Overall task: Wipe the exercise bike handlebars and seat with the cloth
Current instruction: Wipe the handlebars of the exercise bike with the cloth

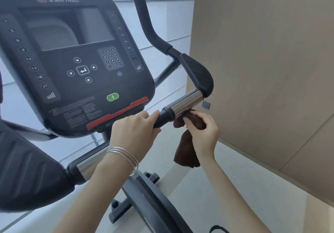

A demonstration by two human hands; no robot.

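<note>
the right black-and-chrome handlebar [186, 101] runs from below the dark square console [72, 61] up to a black padded elbow rest [197, 73], then rises as a black curved horn [142, 16] whose tip ends just short of the top edge. the left hand [134, 129] grasps the bar's black rubber sleeve, fingers [153, 114] curled over the top and thumb beneath. just beside it, the right hand [202, 129] pinches a dark brown cloth [186, 151] against the underside of the chrome section; the cloth's loose end hangs free below the bar. the beige wall panel [262, 52] stands near behind the elbow rest, and there is open air under the bar down to the pale floor [184, 187]. thin silver bangles [124, 156] circle the left wrist. the right hand hides where cloth meets bar, so how far it wraps round cannot be told. the second padded rest [27, 169] is cut off by the left edge, the grey bike frame [148, 196] by the bottom edge, and a black cable [216, 230] barely shows there. the console's small print is too blurred to read.
</note>
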